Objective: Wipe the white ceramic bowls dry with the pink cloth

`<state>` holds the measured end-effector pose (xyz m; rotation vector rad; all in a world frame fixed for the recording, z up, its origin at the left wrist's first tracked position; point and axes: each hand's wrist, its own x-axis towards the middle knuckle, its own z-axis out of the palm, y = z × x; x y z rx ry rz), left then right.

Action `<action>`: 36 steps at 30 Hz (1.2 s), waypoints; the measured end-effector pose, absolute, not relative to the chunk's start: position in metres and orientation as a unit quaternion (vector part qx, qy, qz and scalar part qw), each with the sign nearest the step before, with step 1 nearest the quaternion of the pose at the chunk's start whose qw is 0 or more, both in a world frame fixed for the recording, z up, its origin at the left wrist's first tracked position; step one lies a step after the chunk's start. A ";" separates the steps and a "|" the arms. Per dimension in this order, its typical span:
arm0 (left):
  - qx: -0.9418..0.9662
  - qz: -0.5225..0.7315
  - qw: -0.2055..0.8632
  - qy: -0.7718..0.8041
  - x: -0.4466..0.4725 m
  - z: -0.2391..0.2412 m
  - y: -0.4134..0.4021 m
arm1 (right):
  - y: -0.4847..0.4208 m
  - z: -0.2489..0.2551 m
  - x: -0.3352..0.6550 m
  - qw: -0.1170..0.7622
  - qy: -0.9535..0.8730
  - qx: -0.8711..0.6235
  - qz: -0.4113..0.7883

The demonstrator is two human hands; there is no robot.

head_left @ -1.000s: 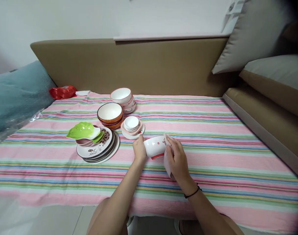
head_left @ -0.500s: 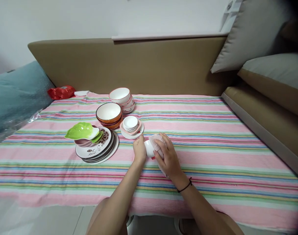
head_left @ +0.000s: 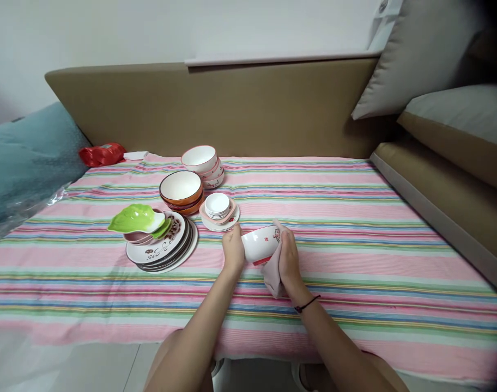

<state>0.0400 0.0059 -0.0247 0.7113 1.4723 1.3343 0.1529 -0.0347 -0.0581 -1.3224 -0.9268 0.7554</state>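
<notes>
A white bowl (head_left: pixel 256 245) with small red drawings is tilted on its side between my two hands, above the striped cloth. My left hand (head_left: pixel 234 251) grips its left edge with closed fingers. At the bowl's other side, my right hand (head_left: pixel 288 258) presses a pale pinkish-grey cloth (head_left: pixel 274 271) against it, and part of that cloth hangs below the palm. Something red shows under the bowl; I cannot make out what it is. Just beyond my left hand stands a stack of small white dishes (head_left: pixel 217 203) on a pink dish and a saucer (head_left: pixel 213 226).
Left of my hands sit stacked plates (head_left: pixel 154 253) topped by a green leaf-shaped dish (head_left: pixel 136 219). Behind them are brown-orange bowls (head_left: pixel 182 188) and white red-rimmed bowls (head_left: pixel 200 158). A red package (head_left: pixel 103 154) lies far left. Cushions (head_left: pixel 456 117) are piled at right.
My right hand has moved with the cloth from over the bowl to its right side, uncovering the red drawings. My left hand keeps its grip nearly in place.
</notes>
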 end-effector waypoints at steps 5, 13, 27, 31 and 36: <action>0.344 0.551 0.478 0.591 0.042 -0.028 0.001 | -0.044 -0.043 0.149 0.575 -0.580 -0.558 0.147; 0.346 0.545 0.511 0.567 0.043 -0.029 -0.001 | -0.046 -0.038 0.154 0.496 -0.673 -0.547 0.053; 0.303 0.548 0.506 0.593 0.040 -0.020 0.002 | -0.038 -0.041 0.160 0.549 -0.621 -0.535 0.161; 0.305 0.556 0.516 0.576 0.037 -0.029 0.006 | -0.051 -0.036 0.148 0.453 -0.740 -0.495 0.040; 0.300 0.554 0.532 0.566 0.037 -0.029 0.009 | -0.053 -0.036 0.146 0.424 -0.756 -0.499 0.006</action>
